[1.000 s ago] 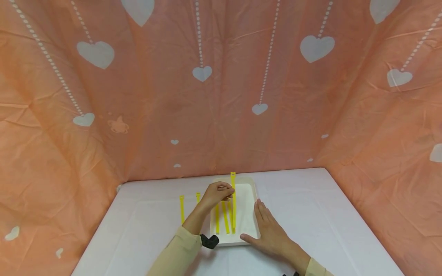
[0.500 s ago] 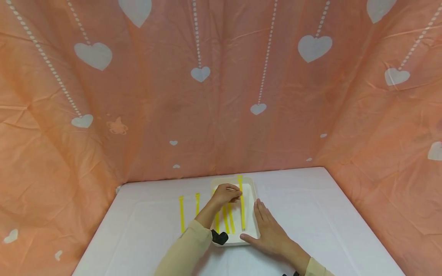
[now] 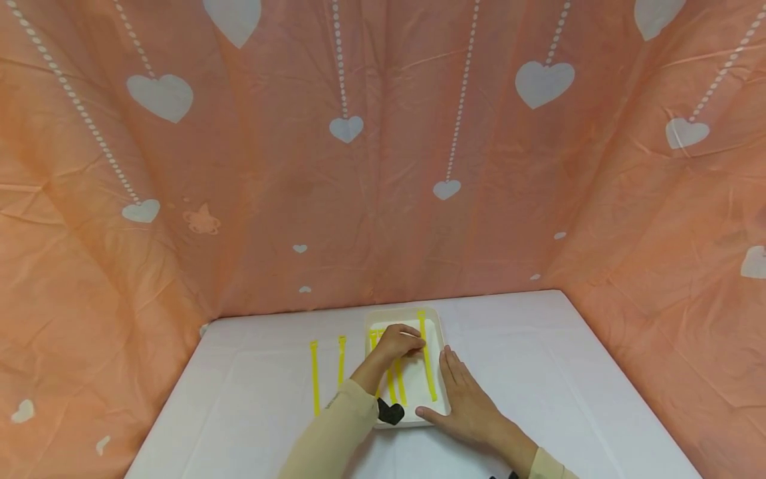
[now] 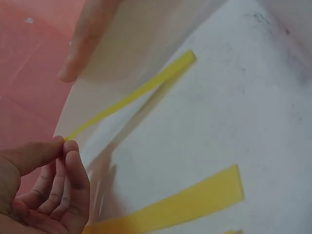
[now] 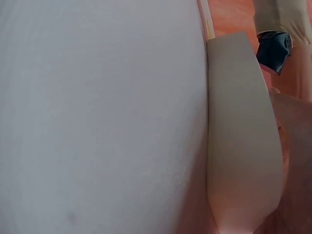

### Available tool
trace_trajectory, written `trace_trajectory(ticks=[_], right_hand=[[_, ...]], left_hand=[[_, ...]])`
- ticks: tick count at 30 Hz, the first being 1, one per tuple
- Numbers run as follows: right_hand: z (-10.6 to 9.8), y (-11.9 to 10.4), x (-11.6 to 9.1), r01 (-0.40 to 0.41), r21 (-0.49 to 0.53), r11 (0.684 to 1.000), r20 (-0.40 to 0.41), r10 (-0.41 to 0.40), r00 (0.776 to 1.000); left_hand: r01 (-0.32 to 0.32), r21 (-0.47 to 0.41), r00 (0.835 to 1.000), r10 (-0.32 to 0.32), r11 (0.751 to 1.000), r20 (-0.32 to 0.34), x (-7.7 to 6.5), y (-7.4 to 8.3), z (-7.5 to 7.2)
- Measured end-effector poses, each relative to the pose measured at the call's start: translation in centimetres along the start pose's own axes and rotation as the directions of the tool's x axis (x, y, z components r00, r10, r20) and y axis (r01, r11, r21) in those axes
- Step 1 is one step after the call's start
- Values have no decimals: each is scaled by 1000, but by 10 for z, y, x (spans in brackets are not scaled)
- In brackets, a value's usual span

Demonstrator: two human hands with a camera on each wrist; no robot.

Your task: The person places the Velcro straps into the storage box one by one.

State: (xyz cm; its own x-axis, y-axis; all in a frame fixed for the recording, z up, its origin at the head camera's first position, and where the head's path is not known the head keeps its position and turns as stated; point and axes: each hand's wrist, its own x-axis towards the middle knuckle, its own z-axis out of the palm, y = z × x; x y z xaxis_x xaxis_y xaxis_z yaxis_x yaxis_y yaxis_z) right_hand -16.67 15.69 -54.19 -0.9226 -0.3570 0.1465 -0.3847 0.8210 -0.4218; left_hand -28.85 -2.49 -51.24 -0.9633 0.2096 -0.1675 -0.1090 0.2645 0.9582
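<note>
My left hand (image 3: 399, 341) pinches a yellow cable tie (image 3: 429, 376) between thumb and fingertips, over the right side of a white tray (image 3: 407, 424). In the left wrist view, the tie (image 4: 131, 97) slants away from the fingertips and casts a shadow on the tray floor. Several more yellow cable ties (image 3: 400, 382) lie lengthwise in the tray's left half, partly hidden by the left hand and wrist. My right hand (image 3: 469, 407) lies against the tray's right wall with straight fingers, thumb spread towards the front corner. The right wrist view shows the tray's outer wall (image 5: 239, 131).
Two yellow cable ties, one farther left (image 3: 315, 379) and one nearer the tray (image 3: 342, 356), lie on the white-covered table (image 3: 251, 386). Pink cloth (image 3: 383, 253) with white hearts hangs behind the table and at both sides.
The left hand has carried its cable tie rightward and lowered it towards the tray's right side, away from the other ties. The right hand stays in place.
</note>
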Motion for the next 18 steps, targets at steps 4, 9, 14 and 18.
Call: trace_trajectory(ticks=[4, 9, 14, 18], right_hand=[[0, 0, 0, 4, -2, 1000, 3, -4, 1000], [1, 0, 1, 1, -12, 1000, 16, -1, 1000], [0, 0, 1, 4, -20, 1000, 10, -4, 1000], [-1, -2, 1, 3, -22, 1000, 9, -3, 1000]], left_hand=[[3, 34, 1000, -3, 999, -13, 0, 0, 4], [0, 64, 1000, 2, 998, -29, 0, -1, 8], [-14, 106, 999, 18, 994, -41, 4, -3, 9], [-20, 98, 999, 24, 995, -33, 6, -5, 11]])
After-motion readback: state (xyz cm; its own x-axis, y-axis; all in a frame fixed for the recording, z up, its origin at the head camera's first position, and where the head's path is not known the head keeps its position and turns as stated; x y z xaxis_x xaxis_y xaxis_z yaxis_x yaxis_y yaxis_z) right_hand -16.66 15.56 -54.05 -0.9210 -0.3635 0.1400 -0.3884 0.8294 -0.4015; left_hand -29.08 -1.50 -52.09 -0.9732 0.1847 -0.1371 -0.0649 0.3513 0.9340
